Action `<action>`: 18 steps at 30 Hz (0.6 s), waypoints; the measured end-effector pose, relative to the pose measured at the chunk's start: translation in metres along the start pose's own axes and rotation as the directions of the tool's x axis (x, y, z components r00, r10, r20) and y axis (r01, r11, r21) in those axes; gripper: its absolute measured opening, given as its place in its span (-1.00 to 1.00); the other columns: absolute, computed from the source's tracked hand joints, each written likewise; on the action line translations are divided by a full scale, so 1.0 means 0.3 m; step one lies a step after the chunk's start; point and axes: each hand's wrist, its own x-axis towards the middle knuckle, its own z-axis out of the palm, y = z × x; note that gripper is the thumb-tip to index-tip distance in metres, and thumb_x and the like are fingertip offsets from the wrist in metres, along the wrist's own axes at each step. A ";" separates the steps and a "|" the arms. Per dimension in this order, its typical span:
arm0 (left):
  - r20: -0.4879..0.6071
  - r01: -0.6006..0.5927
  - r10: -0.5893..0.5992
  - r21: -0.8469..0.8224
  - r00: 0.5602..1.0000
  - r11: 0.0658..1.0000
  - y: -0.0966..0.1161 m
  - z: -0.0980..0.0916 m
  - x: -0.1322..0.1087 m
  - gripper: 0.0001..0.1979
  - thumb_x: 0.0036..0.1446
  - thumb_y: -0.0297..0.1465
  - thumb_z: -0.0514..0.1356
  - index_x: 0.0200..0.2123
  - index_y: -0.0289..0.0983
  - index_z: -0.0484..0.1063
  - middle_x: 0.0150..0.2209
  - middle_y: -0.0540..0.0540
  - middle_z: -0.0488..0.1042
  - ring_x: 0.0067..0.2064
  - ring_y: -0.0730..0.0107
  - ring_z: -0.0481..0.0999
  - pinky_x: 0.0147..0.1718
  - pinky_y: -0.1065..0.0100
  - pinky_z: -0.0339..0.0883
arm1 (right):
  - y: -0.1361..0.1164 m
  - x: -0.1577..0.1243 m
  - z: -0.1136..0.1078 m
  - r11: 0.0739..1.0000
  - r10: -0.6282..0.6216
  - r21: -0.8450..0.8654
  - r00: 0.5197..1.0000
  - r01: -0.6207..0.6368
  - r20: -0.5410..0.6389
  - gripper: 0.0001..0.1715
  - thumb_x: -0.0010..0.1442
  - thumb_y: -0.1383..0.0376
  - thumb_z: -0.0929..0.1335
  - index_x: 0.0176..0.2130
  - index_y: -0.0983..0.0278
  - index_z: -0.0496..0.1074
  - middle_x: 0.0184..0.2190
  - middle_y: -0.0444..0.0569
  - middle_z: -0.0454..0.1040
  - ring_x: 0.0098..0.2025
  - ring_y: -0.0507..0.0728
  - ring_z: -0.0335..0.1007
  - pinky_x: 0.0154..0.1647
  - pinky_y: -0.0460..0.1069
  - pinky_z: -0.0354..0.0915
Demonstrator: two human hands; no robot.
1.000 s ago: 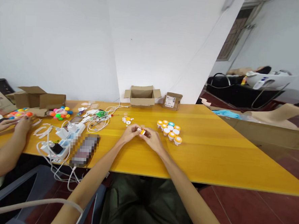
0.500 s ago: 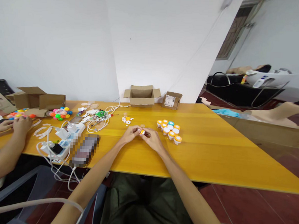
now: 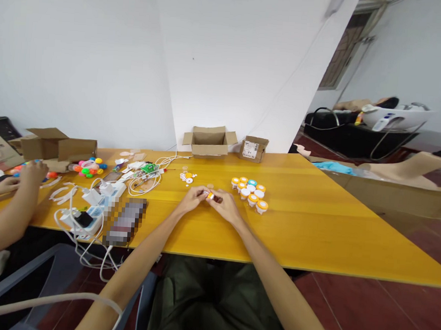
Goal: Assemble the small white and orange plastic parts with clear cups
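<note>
Between my two hands is a small orange-and-white plastic piece [image 3: 210, 196], largely covered by fingers. My left hand [image 3: 193, 199] pinches its left side, and my right hand [image 3: 223, 204] has fingers curled round the right side. Just right of my right hand stands a cluster of small round pieces [image 3: 253, 199] with white, orange and teal tops and clear lower parts. Beyond my left hand lies a little pile of white and orange loose parts [image 3: 188, 177]. A thin round disc [image 3: 210, 186] rests on the table behind my fingers.
An open cardboard box [image 3: 208, 149] and a smaller carton [image 3: 253, 150] stand against the wall. To my left are a power strip [image 3: 110, 190] with white cables and a phone [image 3: 125, 222]. Further left, a co-worker's hand [image 3: 33, 173] is near colourful balls [image 3: 89, 167].
My hands stay nearly in place, with the orange-and-white piece turned slightly between the fingers. On the left, the co-worker's hand has risen a little.
</note>
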 end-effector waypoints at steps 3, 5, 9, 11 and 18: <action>0.004 -0.002 0.002 -0.007 1.000 1.000 0.000 0.001 0.000 -0.76 0.02 -0.23 0.38 -0.33 -0.28 0.55 -0.33 -0.07 0.56 -0.23 0.28 0.52 -0.10 0.29 0.35 | 0.003 0.000 0.001 1.000 -0.005 0.008 1.000 0.005 -0.003 -0.81 0.11 0.25 0.37 -0.30 0.21 0.61 -0.52 -0.13 0.44 -0.46 0.09 0.31 -0.38 -0.03 0.27; 0.006 0.006 -0.006 -0.009 1.000 1.000 0.002 0.002 -0.001 -0.77 0.02 -0.24 0.38 -0.33 -0.28 0.55 -0.33 -0.08 0.57 -0.22 0.27 0.53 -0.10 0.29 0.35 | 0.006 0.000 0.002 1.000 -0.005 0.013 1.000 0.005 -0.005 -0.81 0.11 0.24 0.38 -0.31 0.21 0.61 -0.52 -0.13 0.44 -0.46 0.09 0.32 -0.38 -0.03 0.27; -0.007 0.026 -0.026 -0.024 1.000 0.999 0.006 0.005 0.000 -0.75 0.00 -0.21 0.39 -0.34 -0.27 0.55 -0.33 -0.07 0.57 -0.21 0.27 0.52 -0.09 0.29 0.34 | 0.012 0.004 0.004 0.999 0.013 0.049 1.000 -0.012 -0.006 -0.78 0.11 0.21 0.39 -0.28 0.20 0.62 -0.51 -0.13 0.46 -0.45 0.10 0.34 -0.38 -0.03 0.29; -0.012 0.031 -0.031 -0.042 0.999 0.999 0.008 0.007 0.000 -0.73 -0.01 -0.20 0.40 -0.35 -0.27 0.55 -0.34 -0.06 0.56 -0.23 0.28 0.51 -0.10 0.30 0.34 | 0.014 0.005 0.003 0.997 0.016 0.073 1.000 -0.015 -0.007 -0.77 0.12 0.20 0.38 -0.27 0.20 0.63 -0.51 -0.12 0.46 -0.44 0.11 0.34 -0.38 -0.03 0.30; -0.030 0.041 -0.042 -0.015 0.999 0.999 0.020 0.008 -0.001 -0.72 -0.02 -0.17 0.40 -0.38 -0.27 0.56 -0.38 -0.06 0.56 -0.24 0.27 0.51 -0.14 0.30 0.34 | 0.016 -0.002 -0.007 1.000 0.014 0.008 1.000 -0.014 -0.016 -0.80 0.10 0.21 0.39 -0.29 0.18 0.62 -0.52 -0.13 0.48 -0.45 0.11 0.36 -0.36 -0.02 0.32</action>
